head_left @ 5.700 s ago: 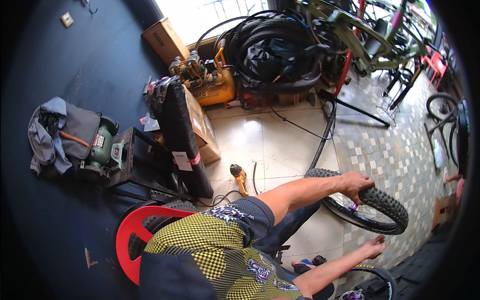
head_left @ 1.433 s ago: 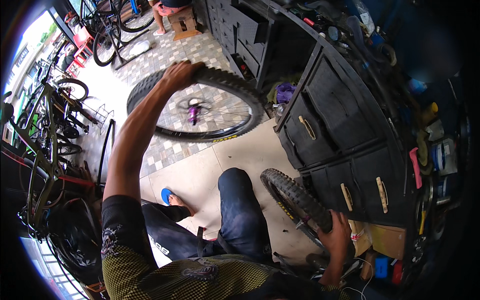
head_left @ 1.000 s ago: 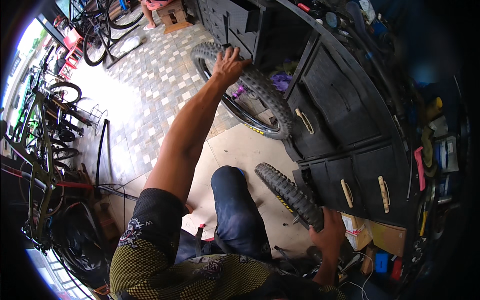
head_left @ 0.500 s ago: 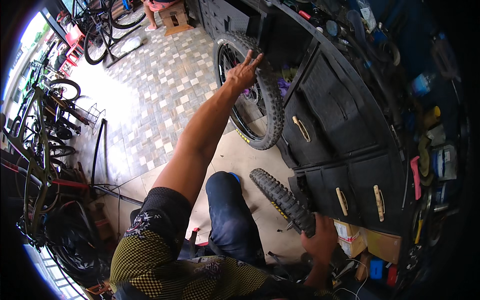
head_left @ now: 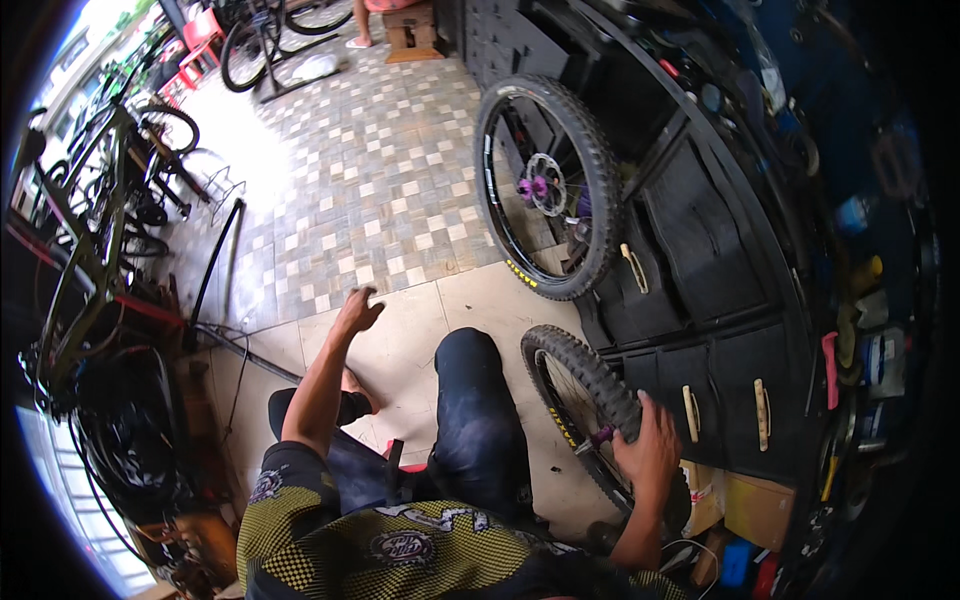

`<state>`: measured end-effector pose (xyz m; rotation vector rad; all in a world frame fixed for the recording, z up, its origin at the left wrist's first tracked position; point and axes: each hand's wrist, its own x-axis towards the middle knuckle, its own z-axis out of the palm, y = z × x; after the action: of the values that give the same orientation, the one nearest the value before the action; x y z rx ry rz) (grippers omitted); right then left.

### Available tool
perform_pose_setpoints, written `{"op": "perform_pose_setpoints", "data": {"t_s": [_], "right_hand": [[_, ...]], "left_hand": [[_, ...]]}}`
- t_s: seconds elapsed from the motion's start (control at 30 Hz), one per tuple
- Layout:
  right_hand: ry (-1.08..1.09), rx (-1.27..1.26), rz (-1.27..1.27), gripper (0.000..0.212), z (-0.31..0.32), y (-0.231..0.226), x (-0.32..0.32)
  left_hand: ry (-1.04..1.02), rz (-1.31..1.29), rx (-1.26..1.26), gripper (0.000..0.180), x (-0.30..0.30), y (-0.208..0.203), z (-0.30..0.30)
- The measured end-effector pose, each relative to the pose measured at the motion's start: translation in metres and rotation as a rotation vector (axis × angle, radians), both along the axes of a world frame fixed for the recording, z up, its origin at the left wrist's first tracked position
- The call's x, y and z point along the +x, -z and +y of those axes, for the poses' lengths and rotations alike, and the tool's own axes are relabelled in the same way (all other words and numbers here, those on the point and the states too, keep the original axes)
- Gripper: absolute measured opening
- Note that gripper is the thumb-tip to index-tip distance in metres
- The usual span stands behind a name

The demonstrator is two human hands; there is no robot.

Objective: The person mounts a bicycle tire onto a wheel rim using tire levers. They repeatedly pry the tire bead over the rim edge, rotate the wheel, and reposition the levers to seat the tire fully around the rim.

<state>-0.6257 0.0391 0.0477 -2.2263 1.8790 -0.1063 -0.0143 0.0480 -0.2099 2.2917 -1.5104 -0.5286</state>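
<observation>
My right hand [head_left: 648, 445] grips the knobby tyre of the near bicycle wheel [head_left: 575, 365], which stands at my right by the dark cabinet. This wheel has a purple hub end and yellow lettering on its sidewall; my hand and forearm cover part of its near side. My left hand [head_left: 358, 312] hangs in the air over the tiles, left of my knee, fingers loosely bent and holding nothing. Farther off, a second bicycle wheel [head_left: 605, 185] with a purple hub and a disc rotor stands upright against the cabinet, touched by neither hand.
The dark cabinet [head_left: 720, 230] with light handles runs along the right, tools cluttering its top. Cardboard boxes [head_left: 755, 508] lie beside my right forearm. Bicycles and a green frame [head_left: 105, 230] crowd the left. A person's leg shows by a wooden stool [head_left: 412, 32] at the back.
My left hand has left the far wheel and drawn back to the left. The far wheel stands by itself. My right hand stays on the near wheel, whose spokes now show more.
</observation>
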Motion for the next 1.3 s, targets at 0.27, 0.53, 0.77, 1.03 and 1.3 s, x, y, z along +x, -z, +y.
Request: {"op": "perform_pose_setpoints", "data": {"t_s": [0.27, 0.53, 0.77, 1.03, 1.3], "right_hand": [[-0.179, 0.064, -0.043, 0.075, -0.096, 0.012, 0.078], [-0.459, -0.085, -0.198, 0.074, -0.106, -0.05, 0.191], [-0.695, -0.311, -0.471, 0.077, -0.108, -0.095, 0.264], [-0.906, -0.295, -0.613, 0.076, -0.106, -0.125, 0.335], [-1.117, -0.108, -0.409, 0.072, -0.165, -0.029, 0.4]], "left_hand": [[-0.303, 0.167, -0.043, 0.045, 0.02, -0.048, 0.162], [-0.209, 0.262, -0.33, 0.041, 0.024, -0.126, 0.195], [-0.127, 0.106, -0.505, 0.046, -0.011, -0.245, 0.17], [-0.136, -0.41, -0.66, 0.1, 0.024, -0.33, 0.154], [-0.203, -0.293, -0.288, 0.121, 0.057, -0.251, 0.128]]}}
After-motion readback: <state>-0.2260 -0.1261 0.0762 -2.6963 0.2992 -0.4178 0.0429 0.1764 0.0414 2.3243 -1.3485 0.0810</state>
